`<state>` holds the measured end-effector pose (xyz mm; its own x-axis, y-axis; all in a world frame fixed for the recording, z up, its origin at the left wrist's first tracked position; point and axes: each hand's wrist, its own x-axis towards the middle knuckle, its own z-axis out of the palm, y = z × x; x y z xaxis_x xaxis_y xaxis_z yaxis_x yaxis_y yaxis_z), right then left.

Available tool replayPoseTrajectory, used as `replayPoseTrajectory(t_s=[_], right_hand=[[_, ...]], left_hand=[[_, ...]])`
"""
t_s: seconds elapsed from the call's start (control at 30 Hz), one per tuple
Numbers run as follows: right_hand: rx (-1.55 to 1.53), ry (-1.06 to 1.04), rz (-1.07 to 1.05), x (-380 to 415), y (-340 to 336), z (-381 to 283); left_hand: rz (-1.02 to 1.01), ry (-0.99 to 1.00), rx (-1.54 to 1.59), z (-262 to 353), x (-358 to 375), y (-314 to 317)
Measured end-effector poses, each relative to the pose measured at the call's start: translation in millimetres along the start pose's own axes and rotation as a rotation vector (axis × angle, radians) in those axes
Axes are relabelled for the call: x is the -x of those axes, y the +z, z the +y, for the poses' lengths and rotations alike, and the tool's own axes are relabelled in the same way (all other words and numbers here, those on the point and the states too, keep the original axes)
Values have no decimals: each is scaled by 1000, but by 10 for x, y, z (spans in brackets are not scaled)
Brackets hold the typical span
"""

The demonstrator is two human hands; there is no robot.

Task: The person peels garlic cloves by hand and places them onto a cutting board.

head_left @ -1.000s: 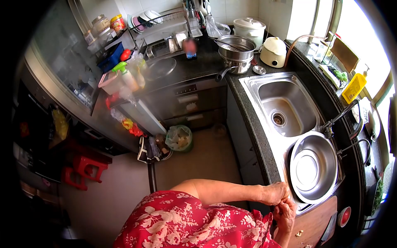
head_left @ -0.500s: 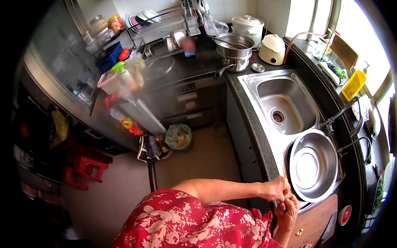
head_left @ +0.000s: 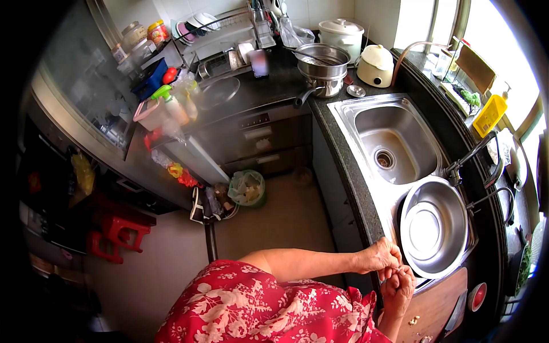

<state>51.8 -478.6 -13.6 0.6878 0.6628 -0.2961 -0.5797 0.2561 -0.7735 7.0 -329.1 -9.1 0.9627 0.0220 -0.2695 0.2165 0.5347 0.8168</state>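
Note:
My left hand [head_left: 377, 256] and my right hand [head_left: 397, 288] meet over the near edge of the sink counter, fingertips pinched together. Whatever sits between them is too small and covered to make out. Just below lies a wooden cutting board [head_left: 436, 300], with small pale pieces [head_left: 414, 320] on it that resemble garlic cloves. A knife [head_left: 456, 311] rests along the board's right side. Beside the hands, a large steel basin [head_left: 407, 240] stands over the lower part of the sink unit.
A steel sink bowl [head_left: 366, 123] and faucet [head_left: 454, 170] are beyond the basin. A red-lined bowl [head_left: 477, 297] sits right of the board. Farther back stand a steel pot [head_left: 324, 86], a cream cooker [head_left: 376, 66] and a yellow bottle [head_left: 490, 116]. On the floor are a trash bin [head_left: 262, 197] and red stools [head_left: 127, 231].
Both hands have shifted slightly, still pinched together at the same spot. The left hand's knuckles have lifted and turned a little. Nothing else has visibly moved.

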Motion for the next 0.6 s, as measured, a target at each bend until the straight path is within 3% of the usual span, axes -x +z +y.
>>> replayPoseTrajectory(t_s=[0.17,0.3,0.37,0.6], right_hand=[[18,-6,17,-29,21,-9],[127,12,134,-50,84,20],[212,-7,101,-64,45,57],[268,-36,83,-49,32,67]], left_hand=[[-12,35,-36,-27,-25,-6],[45,106,-333,-53,-31,10],[52,510,-556,-156,-67,-7],[47,464,-718,-62,-30,7]])
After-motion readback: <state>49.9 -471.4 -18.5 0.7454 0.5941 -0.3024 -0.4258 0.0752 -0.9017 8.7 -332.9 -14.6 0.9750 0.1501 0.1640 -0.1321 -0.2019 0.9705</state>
